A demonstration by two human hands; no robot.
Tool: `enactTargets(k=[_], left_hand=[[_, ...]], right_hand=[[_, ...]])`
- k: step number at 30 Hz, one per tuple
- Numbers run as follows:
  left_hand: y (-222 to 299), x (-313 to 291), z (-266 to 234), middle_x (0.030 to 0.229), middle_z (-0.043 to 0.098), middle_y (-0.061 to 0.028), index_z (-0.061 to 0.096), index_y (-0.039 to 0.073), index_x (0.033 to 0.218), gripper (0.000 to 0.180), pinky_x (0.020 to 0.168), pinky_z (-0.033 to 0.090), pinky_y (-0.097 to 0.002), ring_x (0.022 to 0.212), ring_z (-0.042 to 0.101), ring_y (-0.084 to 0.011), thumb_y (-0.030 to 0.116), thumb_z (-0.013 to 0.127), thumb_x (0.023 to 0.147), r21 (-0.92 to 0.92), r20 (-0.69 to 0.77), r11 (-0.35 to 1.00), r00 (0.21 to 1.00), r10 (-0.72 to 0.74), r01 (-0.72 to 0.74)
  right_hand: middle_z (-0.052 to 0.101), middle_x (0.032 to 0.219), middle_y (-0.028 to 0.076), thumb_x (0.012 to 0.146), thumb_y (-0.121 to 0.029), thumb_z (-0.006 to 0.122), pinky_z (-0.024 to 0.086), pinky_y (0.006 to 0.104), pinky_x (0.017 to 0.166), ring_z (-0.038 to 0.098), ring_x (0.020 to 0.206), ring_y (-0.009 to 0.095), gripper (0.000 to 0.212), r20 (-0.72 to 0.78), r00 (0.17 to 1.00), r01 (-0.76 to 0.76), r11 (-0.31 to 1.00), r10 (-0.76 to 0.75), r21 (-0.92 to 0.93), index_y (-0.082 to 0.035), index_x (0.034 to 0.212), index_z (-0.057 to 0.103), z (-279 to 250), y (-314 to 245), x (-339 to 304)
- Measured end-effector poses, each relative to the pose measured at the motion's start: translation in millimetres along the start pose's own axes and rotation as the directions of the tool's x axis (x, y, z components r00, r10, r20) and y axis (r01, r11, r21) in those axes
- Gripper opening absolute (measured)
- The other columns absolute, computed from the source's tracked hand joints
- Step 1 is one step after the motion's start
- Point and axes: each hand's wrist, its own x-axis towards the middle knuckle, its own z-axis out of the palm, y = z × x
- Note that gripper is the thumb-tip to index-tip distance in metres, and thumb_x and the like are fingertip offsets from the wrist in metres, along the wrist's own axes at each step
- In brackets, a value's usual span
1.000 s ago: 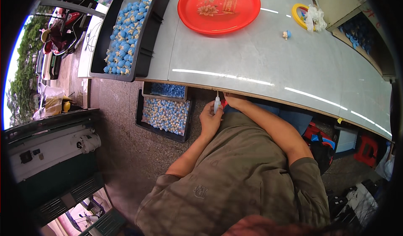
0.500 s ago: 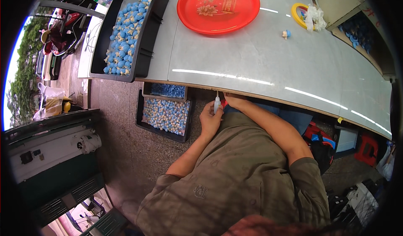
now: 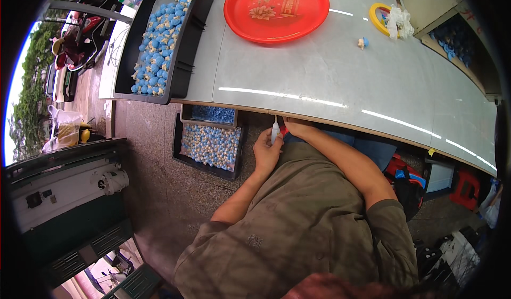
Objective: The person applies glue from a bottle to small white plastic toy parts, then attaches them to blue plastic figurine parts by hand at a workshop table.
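By the table (image 3: 298, 70), left grip (image 3: 266, 149) holds a slim whitish bottle (image 3: 275, 133); right grip (image 3: 297, 128) unclear.

Pale gray tabletop (image 3: 298, 70), white light streaks (image 3: 282, 96), speckled brown floor (image 3: 165, 198), green trees (image 3: 29, 99) outside

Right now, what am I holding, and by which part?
Your left hand holds a white bottle by its body; your right hand is partly hidden, so I can't tell.

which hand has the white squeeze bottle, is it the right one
No, the fingers of the left hand are closed around the white squeeze bottle, just below the table's near edge.
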Motion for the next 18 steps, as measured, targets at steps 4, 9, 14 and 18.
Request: enactTargets(k=[4,9,14,18], left_hand=[[-0.1,0.2,0.6,0.088,0.067,-0.0064,0.058,-0.002,0.114,0.029,0.053,0.05,-0.0221,0.073,0.063,-0.0094,0.014,0.064,0.09,0.027,-0.014,0.998,0.998,-0.061,0.061],[-1.6,0.7,0.6,0.088,0.067,-0.0067,0.058,-0.002,0.114,0.029,0.053,0.05,-0.0224,0.073,0.064,-0.0096,0.014,0.065,0.09,-0.004,-0.01,1.0,1.0,-0.007,0.007],[-2.5,0.6,0.2,0.088,0.067,-0.0069,0.058,-0.002,0.114,0.029,0.053,0.05,-0.0224,0.073,0.064,-0.0099,0.014,0.064,0.09,0.007,-0.013,1.0,1.0,-0.008,0.008],[-1.3,0.1,0.2,0.088,0.067,-0.0069,0.058,-0.002,0.115,0.03,0.053,0.05,-0.0225,0.073,0.064,-0.0099,0.014,0.065,0.09,0.0,-0.005,1.0,1.0,-0.001,0.001]], right_hand=[[0.064,0.095,0.021,0.095,-0.027,0.043,0.046,0.0498,0.08,0.061,0.089,0.04,0.031,0.011,1.0,0.001,1.0,-0.001,0.012,-0.002,0.098,0.062,-0.2,-0.3,1.1],[0.064,0.097,0.021,0.095,-0.028,0.043,0.046,0.0496,0.082,0.06,0.091,0.04,0.032,0.018,1.0,-0.004,1.0,0.004,0.019,-0.002,0.099,0.061,-0.9,-1.3,1.1],[0.064,0.101,0.021,0.095,-0.029,0.042,0.045,0.0495,0.083,0.06,0.094,0.04,0.033,0.033,0.999,-0.032,0.999,0.034,-0.042,-0.003,0.102,0.061,-0.6,-2.5,0.1],[0.064,0.101,0.02,0.095,-0.03,0.042,0.046,0.0497,0.084,0.06,0.094,0.04,0.034,0.011,0.999,-0.049,0.998,0.05,-0.035,-0.003,0.103,0.061,1.4,-0.7,0.8]])
